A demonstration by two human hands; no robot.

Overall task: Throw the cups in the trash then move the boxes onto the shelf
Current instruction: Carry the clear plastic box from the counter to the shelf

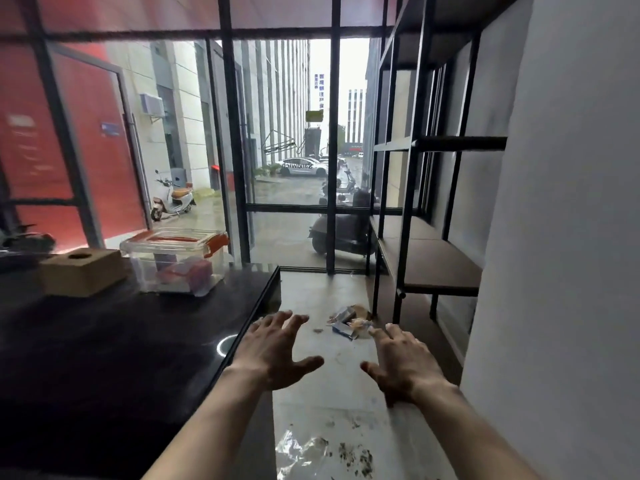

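Your left hand (277,355) and right hand (401,365) hover empty, fingers spread | litter (349,322) on floor beyond | cardboard box (81,271) and clear plastic box (176,263) sit on dark counter (104,341) | shelf (429,261) stands right, against the wall.

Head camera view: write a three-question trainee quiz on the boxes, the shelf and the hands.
1. True or false: the brown cardboard box with a round hole in its top already sits on the black metal-framed shelf unit.
2. Which is nearer the dark counter's end by the window? A: the cardboard box. B: the clear plastic box with an orange-trimmed lid.
3. Fill in: the left hand and right hand are both ____, holding nothing.

Key: 1 false, it is on the counter; 2 B; 3 open.
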